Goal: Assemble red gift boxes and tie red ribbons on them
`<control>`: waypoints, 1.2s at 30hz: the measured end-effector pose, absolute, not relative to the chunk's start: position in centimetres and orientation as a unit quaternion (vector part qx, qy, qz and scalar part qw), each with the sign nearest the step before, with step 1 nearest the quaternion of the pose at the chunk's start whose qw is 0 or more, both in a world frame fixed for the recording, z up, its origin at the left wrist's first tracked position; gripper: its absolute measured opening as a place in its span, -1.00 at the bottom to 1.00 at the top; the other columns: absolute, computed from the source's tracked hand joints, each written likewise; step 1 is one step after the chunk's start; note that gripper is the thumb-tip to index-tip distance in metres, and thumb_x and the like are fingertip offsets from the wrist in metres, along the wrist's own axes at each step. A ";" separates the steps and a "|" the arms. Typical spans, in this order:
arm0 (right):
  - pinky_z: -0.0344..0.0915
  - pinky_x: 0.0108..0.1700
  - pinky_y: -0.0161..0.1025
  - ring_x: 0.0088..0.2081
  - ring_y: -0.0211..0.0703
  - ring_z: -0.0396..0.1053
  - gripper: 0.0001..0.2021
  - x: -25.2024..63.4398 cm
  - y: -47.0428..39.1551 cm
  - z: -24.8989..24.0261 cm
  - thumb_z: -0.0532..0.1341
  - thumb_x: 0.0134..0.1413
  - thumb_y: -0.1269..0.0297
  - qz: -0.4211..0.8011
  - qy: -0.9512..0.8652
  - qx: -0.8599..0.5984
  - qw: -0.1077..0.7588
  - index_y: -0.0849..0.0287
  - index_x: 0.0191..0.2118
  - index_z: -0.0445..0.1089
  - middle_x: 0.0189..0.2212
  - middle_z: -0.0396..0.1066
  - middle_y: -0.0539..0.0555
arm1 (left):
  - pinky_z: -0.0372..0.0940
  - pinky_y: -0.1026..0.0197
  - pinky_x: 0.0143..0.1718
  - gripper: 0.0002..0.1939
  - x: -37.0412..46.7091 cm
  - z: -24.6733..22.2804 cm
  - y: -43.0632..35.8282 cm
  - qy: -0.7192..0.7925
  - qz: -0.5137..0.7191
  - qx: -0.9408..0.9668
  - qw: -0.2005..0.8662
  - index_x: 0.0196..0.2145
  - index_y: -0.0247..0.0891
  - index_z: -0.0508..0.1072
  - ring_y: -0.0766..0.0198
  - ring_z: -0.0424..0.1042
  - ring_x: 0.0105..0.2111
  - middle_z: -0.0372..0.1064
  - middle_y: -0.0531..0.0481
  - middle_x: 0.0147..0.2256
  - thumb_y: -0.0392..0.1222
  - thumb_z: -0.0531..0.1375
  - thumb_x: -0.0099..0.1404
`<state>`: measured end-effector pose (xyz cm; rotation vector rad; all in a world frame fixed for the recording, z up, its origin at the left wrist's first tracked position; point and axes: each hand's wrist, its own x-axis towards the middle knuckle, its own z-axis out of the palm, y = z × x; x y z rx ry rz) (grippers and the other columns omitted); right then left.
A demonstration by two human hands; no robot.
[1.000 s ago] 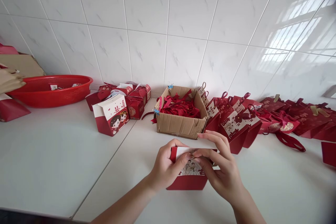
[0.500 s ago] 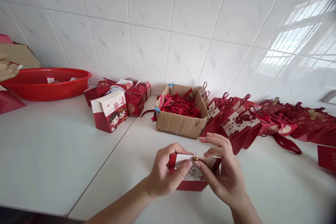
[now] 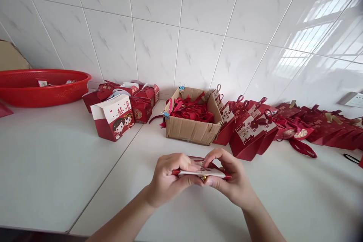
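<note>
Between my two hands is a red-and-white gift box (image 3: 215, 173), tipped so its top edge faces me. My left hand (image 3: 172, 174) grips its left side, thumb below the edge and fingers over the printed panel. On the right, my right hand (image 3: 227, 176) pinches the same edge with thumb and bent fingers. A small gold piece (image 3: 203, 177) shows at the edge between my thumbs. Most of the box's body is hidden behind my hands.
Beyond my hands stands a cardboard box (image 3: 193, 132) of red ribbons (image 3: 193, 110). Finished-looking red gift boxes (image 3: 249, 136) line the wall at right. At left are a white-and-red box (image 3: 113, 119), several red boxes (image 3: 143, 107) and a red plastic basket (image 3: 48, 96).
The gift box has been tilted, bringing its top edge toward me. My right fingers have come down onto its panel. The view has shifted slightly, and the other person's hand at far left is gone from view.
</note>
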<state>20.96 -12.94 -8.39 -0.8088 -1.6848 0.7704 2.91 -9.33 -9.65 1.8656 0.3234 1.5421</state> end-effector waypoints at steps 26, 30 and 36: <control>0.20 -0.47 -0.35 -0.48 -0.29 0.27 -0.83 20.3 -12.9 -8.7 0.35 -0.05 0.39 0.149 -0.762 -0.265 0.572 0.16 -0.43 0.32 -0.53 0.32 -0.01 | 0.46 0.09 -0.36 -0.83 2.8 -9.9 -9.6 0.046 0.592 0.747 0.300 -0.35 -0.29 0.45 0.14 0.52 -0.47 0.49 -0.10 -0.51 -0.38 0.27 0.04; 0.19 -0.49 -0.32 -0.49 -0.26 0.27 -0.86 20.7 -12.8 -9.0 0.32 0.02 0.36 0.081 -0.780 -0.259 0.564 0.16 -0.41 0.31 -0.52 0.31 0.01 | 0.48 0.08 -0.29 -0.86 2.7 -9.9 -9.1 0.066 0.567 0.718 0.399 -0.42 -0.29 0.49 0.12 0.55 -0.42 0.53 -0.10 -0.47 -0.37 0.38 0.05; 0.24 -0.49 -0.31 -0.48 -0.25 0.29 -0.86 21.0 -12.7 -9.0 0.27 0.13 0.32 0.078 -0.794 -0.254 0.547 0.15 -0.41 0.30 -0.50 0.31 0.02 | 0.48 0.08 -0.20 -0.86 2.1 -9.7 -8.6 0.105 0.485 0.679 0.541 -0.47 -0.27 0.53 0.09 0.58 -0.30 0.58 -0.07 -0.40 -0.38 0.42 0.02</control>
